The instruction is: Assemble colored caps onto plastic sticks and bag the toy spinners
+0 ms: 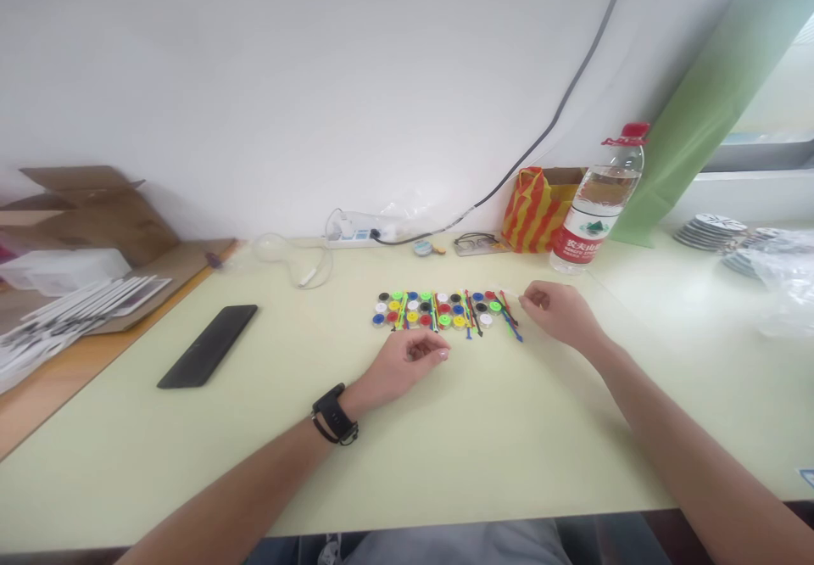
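A small cluster of coloured round pieces (438,309) lies in rows on the pale green table (496,438), with thin coloured sticks (509,317) laid among them. My left hand (407,363), with a black watch on its wrist, rests on the table just in front of the cluster, fingers curled in a loose pinch. My right hand (560,314) sits at the right end of the rows with its fingers curled, beside the red and blue sticks. Whether either hand holds anything is too small to make out.
A black flat device (209,345) lies to the left. A water bottle (596,209), a striped red and yellow bag (532,210), glasses (476,243) and a power strip (357,236) line the wall. Cardboard and stacked sheets (69,310) sit far left, discs (709,232) far right.
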Motion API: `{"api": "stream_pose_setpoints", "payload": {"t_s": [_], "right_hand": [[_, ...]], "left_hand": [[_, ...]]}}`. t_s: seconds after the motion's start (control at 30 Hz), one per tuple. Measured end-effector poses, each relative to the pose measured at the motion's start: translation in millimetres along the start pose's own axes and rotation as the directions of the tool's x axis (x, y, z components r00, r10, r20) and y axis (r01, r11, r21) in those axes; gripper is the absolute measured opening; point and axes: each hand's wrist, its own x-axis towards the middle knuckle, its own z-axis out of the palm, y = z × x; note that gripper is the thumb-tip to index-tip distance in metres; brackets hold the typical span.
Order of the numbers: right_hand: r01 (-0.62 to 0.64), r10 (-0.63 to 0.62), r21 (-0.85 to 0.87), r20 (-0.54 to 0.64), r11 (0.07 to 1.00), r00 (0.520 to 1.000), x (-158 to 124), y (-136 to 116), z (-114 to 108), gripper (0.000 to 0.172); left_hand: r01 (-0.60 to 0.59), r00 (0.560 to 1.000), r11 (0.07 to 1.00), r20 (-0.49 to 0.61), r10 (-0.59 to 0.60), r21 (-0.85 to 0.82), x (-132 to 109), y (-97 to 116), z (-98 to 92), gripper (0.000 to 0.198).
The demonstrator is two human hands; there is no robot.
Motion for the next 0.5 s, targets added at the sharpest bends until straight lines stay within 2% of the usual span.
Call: {"api": "stream_pose_setpoints", "payload": {"t_s": [0.1,0.17,0.3,0.5], "right_hand": [[-0.023,0.053,0.199,-0.144,0.980,0.988,0.5,1.3,-5.1,0.019],[-0.019,0.087,0.325,-0.194,0.945,0.977,0.2,0.5,-8.2,0.022],[0.012,0.082,0.501,-0.165,0.865,0.983,-0.7,-3.4,-11.4,0.025],[0.060,-0.002,0.527,-0.111,0.848,0.994,-2.7,-9.1,-10.8,0.017]], "left_hand": [[0.000,1.000,1.000,0.000,0.000,0.004,0.0,-0.4,0.1,0.022],[0.002,1.000,1.000,0.001,-0.002,0.005,-0.1,-0.4,0.1,0.022],[0.000,1.000,1.000,0.007,0.000,-0.001,-0.3,-0.3,0.1,0.022],[0.005,1.000,1.000,0.011,-0.005,0.007,-0.5,0.9,-0.2,0.021]]}}
